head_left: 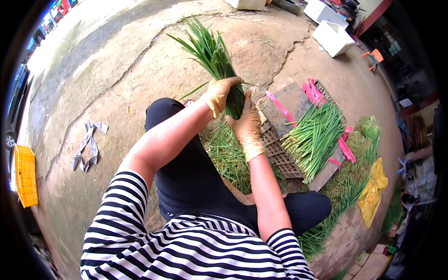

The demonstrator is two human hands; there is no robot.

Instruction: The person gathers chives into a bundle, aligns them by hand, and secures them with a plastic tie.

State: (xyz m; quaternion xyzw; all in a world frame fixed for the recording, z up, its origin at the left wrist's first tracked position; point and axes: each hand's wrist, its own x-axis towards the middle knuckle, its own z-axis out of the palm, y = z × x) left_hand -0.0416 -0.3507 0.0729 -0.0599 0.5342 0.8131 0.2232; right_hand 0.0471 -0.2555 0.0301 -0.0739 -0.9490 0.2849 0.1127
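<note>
Both my hands wear thin yellowish gloves and hold one bunch of long green chives [210, 53] out in front of my knees. My left hand [220, 94] wraps round the middle of the bunch, and my right hand [247, 127] grips its lower end from the right. The leaves fan up and away to the left; a few stray blades stick out sideways. Close by on the right, a laid-out pile of chives [315, 137] rests on a board over a brown plastic crate [280, 156]. A pink strip [280, 108] lies across the board.
Loose leaf scraps [221, 144] cover the ground between my legs. More chives [345, 186] lie right of the crate, beside a yellow plastic bag [372, 193]. White foam boxes [333, 39] stand far right. A grey cloth strip [87, 145] and yellow crate [24, 175] are left.
</note>
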